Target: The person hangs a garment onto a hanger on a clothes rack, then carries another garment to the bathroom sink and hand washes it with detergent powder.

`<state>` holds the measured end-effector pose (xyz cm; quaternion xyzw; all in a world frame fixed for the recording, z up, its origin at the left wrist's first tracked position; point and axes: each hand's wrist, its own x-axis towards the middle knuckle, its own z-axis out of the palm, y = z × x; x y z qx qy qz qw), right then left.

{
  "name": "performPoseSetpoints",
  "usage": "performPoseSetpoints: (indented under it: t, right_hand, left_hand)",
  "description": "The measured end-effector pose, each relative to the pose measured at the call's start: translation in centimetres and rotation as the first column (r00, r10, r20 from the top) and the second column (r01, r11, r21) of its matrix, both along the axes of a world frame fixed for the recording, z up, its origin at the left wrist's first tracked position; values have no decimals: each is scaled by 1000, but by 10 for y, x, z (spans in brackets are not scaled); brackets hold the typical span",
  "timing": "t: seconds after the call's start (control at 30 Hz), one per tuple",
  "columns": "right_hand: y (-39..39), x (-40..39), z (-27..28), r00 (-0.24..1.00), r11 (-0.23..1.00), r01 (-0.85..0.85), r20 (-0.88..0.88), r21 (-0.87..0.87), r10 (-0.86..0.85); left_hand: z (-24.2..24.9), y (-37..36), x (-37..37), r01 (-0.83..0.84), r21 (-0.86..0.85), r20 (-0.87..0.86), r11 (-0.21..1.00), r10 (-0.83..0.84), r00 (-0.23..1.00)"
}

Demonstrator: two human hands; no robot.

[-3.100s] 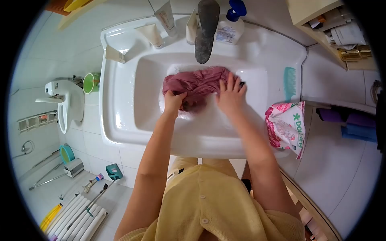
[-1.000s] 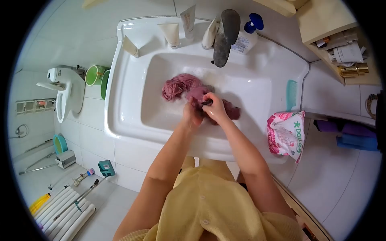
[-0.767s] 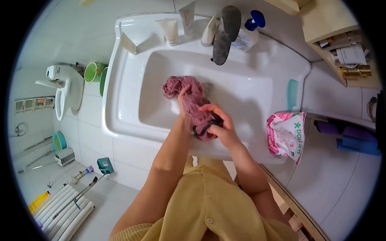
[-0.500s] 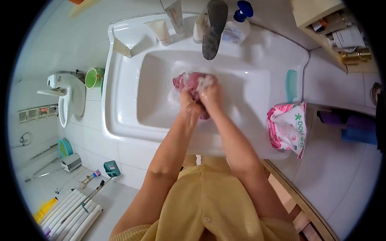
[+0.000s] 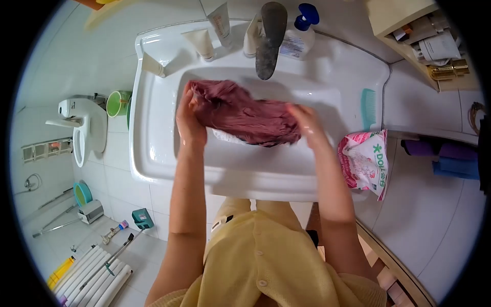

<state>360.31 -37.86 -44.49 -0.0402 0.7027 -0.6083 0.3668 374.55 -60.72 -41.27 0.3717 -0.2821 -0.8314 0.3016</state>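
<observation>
A wet, dusky-pink cloth (image 5: 245,115) is stretched out sideways over the basin of the white sink (image 5: 245,176). My left hand (image 5: 190,120) grips its left end, thumb near the top edge. At the other end my right hand (image 5: 307,125) is closed on the fabric. Folds run along its length, and a darker patterned edge hangs at the lower right. White suds show below the cloth at the basin floor. The dark grey faucet (image 5: 271,43) reaches over the basin just behind the cloth.
Along the back ledge stand several cream tubes (image 5: 199,43) and a pump bottle (image 5: 297,38) with a blue top. A teal comb (image 5: 368,110) lies on the right rim, near a pink and white detergent bag (image 5: 364,163). A wooden shelf (image 5: 404,23) juts out at upper right.
The cloth was bunched and soapy between my two hands low in the basin. Now my hands are apart, left and right, and the cloth is lifted and spread between them.
</observation>
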Motion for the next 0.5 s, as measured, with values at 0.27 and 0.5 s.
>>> performPoseSetpoints:
  t: [0.27,0.5]
  right_hand:
    - [-7,6,-106,543,649,355,-714,673,442]
    - [-51,25,-87,479,520,-340,-331,784,813]
  left_hand:
    - [-142,3,16,87,-3,515,996,-73,854]
    - [-108,21,5,387,224,502,894,-446,741]
